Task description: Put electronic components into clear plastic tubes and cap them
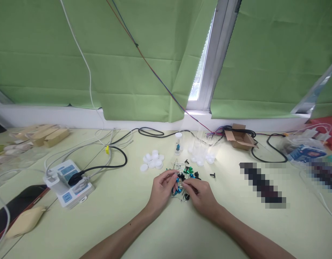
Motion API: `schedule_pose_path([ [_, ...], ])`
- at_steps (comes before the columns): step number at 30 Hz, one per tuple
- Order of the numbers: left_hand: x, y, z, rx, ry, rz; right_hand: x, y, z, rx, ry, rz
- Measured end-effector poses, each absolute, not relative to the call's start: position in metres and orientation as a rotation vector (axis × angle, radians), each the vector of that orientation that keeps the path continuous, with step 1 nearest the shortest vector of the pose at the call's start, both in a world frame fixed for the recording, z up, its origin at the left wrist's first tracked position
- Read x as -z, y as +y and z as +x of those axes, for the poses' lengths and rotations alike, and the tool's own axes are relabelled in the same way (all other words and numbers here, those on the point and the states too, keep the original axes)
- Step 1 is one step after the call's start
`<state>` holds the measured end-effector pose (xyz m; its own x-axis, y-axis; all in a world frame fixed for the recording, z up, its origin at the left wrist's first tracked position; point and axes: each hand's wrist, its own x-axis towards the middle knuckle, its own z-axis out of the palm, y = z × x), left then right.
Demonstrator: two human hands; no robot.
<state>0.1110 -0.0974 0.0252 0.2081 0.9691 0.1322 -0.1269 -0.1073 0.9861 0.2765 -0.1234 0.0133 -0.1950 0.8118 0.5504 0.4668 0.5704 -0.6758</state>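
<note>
Set out on a pale surface (pixel 123 226), clock-fashion around a pile of small parts (pixel 191 175): at nine o'clock, well apart, a white power strip (pixel 67 197); at ten, near, a cluster of round white caps (pixel 153 160). Holds the left hand (pixel 162 187) at the pile's eight o'clock edge, thumb and forefinger drawn close together; cannot tell whether clamped on anything. Just off those fingers, toward three o'clock, and at ten from the right-hand ones: a bright blue part (pixel 178 180), nearer the left hand, long axis too small to read. At twelve, upright, a capped clear vial (pixel 178 136). Across the pile, blue, green and black pieces with thin silvery pins, partly hidden by both hands. At one o'clock, clear containers (pixel 200 153); between four and five, the right hand (pixel 202 196), fingertips bunched near the blue part, grip likewise unclear. At three, apart, a black T-shaped piece (pixel 213 175), stem toward nine.
</note>
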Motion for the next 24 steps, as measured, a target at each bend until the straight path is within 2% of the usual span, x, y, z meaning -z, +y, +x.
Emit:
schedule_pose_path([
  [24, -0.0203, -0.0979, 0.111, -1.204, 0.915, 1.389, -0.0141, -0.123, 0.2776, -0.471, -1.851, -1.071],
])
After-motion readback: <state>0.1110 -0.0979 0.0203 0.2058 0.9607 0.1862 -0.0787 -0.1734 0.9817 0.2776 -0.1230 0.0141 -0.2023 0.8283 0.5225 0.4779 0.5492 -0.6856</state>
